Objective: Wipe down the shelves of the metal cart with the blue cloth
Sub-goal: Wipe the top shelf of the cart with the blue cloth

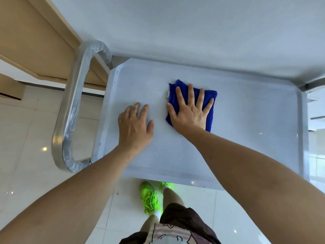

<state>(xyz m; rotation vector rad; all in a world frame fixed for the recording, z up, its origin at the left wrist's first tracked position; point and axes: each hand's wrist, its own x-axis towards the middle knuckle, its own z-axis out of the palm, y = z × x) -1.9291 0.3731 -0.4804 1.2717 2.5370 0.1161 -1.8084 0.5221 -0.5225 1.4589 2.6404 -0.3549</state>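
Looking down through the head camera, the only view supplied, the observer found the blue cloth folded into a thick pad and lying flat on the top shelf of the metal cart, somewhat past the middle of the tray towards its far edge. The right hand was spread wide over the cloth, fingers splayed and palm down, pressing it onto the shelf without closing around it. The left hand lay flat on bare metal just beside the cloth but apart from it, fingers extended and loosely together, holding nothing and apparently steadying the cart. The wrapped tubular handle stood at the left end of the cart. Any lower shelves were hidden beneath the top tray and could not be assessed. On handling, the cloth was judged light, soft and limp, with a plush pile likely to drag on the smooth metal; it would bunch or unfold if pushed from one edge. The soundest hold appeared to be the one in use, an open palm centred on the pad with the fingers spread to the corners. The shelf itself looked rigid and slick, with a raised rim where the cloth's edge would need working in by fingertip.
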